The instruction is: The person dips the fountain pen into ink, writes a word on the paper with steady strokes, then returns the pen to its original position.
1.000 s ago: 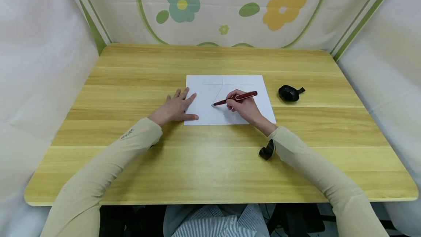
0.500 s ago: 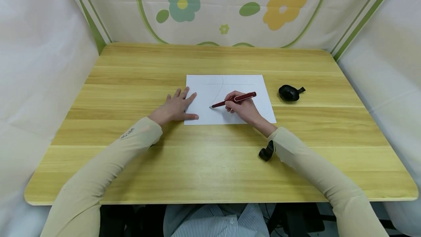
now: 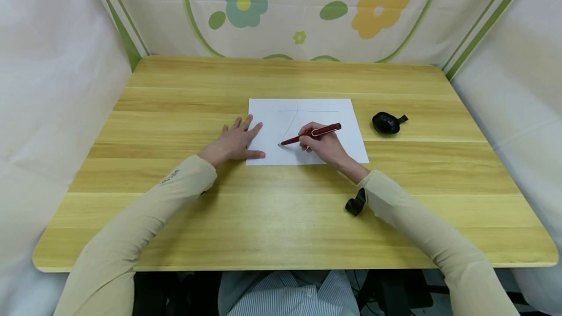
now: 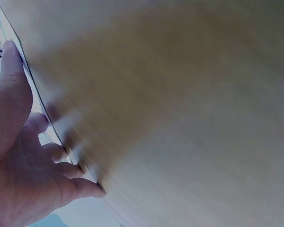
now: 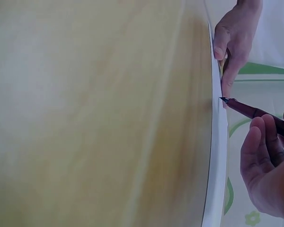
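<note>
A white sheet of paper (image 3: 265, 106) lies on the table, bearing a thin horizontal line crossed by a curve that runs down and left. My right hand (image 3: 327, 147) pinches a dark red fountain pen (image 3: 326, 130), its nib on the paper at the curve's lower end. The right wrist view shows the pen (image 5: 246, 109) with its metal nib at the sheet. Fingers spread, my left hand (image 3: 234, 142) rests on the sheet's left edge; in the left wrist view the left hand (image 4: 19, 156) spans that edge.
A black rounded object with a short tab (image 3: 386, 123) sits on the wooden table (image 3: 281, 228), right of the paper. A black piece (image 3: 355, 203) is at the right cuff. Flower-printed white cloth (image 3: 281, 9) hangs behind the table.
My right hand has moved slightly down and left with the pen, and the drawn curve has grown longer that way. The left hand stays in place.
</note>
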The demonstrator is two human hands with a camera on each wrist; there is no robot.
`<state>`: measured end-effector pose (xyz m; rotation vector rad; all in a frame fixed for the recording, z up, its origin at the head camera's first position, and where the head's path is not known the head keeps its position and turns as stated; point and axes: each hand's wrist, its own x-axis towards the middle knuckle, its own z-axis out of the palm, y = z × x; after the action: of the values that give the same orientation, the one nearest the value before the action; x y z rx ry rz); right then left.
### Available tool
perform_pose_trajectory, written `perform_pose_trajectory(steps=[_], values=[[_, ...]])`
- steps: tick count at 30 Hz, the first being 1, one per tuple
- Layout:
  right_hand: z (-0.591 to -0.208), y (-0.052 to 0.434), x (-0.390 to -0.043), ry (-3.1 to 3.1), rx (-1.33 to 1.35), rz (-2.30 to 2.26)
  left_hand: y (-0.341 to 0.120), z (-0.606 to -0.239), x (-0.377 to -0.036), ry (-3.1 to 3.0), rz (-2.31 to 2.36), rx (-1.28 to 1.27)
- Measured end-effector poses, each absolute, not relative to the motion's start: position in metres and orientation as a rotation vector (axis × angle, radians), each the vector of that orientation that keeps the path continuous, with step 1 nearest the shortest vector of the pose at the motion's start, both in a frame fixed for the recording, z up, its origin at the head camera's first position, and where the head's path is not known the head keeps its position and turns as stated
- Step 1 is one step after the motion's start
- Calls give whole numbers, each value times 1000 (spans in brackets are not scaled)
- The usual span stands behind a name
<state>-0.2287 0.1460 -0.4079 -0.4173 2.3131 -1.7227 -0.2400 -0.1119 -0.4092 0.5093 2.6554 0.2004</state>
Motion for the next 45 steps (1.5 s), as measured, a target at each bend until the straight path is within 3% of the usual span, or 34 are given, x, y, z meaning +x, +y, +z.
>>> perform_pose_trajectory(steps=[37, 45], values=[[-408, 141, -218, 2241, -455, -1708, -112, -409, -240, 2657, 185, 506], [-401, 146, -231, 2291, -445, -1750, -112, -408, -239, 2650, 201, 503]])
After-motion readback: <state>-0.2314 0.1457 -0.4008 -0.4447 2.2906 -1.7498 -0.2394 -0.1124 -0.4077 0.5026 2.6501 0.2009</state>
